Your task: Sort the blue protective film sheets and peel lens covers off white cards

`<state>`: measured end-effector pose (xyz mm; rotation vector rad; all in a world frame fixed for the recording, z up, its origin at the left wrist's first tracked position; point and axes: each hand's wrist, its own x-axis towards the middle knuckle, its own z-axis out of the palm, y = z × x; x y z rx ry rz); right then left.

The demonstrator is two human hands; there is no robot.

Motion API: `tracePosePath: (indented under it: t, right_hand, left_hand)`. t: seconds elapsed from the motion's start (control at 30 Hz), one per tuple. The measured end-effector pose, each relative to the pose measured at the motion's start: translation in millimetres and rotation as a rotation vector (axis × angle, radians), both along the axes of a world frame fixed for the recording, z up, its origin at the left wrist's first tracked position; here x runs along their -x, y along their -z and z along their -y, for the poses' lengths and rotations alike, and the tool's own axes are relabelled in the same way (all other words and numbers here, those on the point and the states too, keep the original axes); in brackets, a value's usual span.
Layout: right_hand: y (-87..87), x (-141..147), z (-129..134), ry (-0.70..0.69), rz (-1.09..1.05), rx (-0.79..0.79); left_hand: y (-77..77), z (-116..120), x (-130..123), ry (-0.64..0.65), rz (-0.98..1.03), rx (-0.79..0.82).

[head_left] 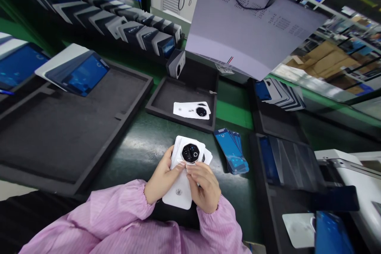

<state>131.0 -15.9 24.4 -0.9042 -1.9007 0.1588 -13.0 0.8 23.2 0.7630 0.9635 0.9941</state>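
**Both hands on a glossy white panel**

Here at lower centre, the panel (177,195) lies flat-faced and round-cornered, its black octagonal lens block (190,153) toward the top. The left hand (162,176) grips it, fingers curled around the left edge, thumb pressed across the face. The right hand (205,186) has its fingers bent and bunched close together just below the lens block, touching the panel; whether they pinch anything, I can't tell. Another white panel (208,157) peeks out underneath at right.

Just right of the hands, shiny blue film sheets (230,151) fan out in a slim stack on the smooth dark green bench (139,139). Above, centre frame, more white panels (186,110) overlap in a matte black, square-edged tray (163,93). And upper right, a grey metal housing (235,35), dotted with perforations!
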Motion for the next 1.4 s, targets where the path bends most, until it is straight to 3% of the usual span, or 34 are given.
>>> tracePosePath:
  t: [0.8,1.03,1.17,1.3,1.4]
  right_hand:
    - [0.7,-2.5,-1.7,0.101,0.007,0.025]
    - [4.4,-2.5,-1.5,0.356,0.053,0.021]
    - [2.4,-5.0,-3.8,0.473,0.033,0.22]
    - [-1.6,-15.1,-7.5,0.436,-0.171,0.478]
    - [-4.3,-35.5,-9.6,0.629,-0.581,0.383]
  left_hand:
    - [-5.6,-0.6,-2.4,0.023,0.036,0.076]
    - [-8.5,1.1,-1.7,0.055,0.049,0.062]
    - [-5.7,4.3,-2.7,0.1,0.079,0.04]
    - [-2.6,6.2,-4.7,0.111,0.143,0.047]
    - [-4.7,4.6,-3.4,0.08,0.165,0.11]
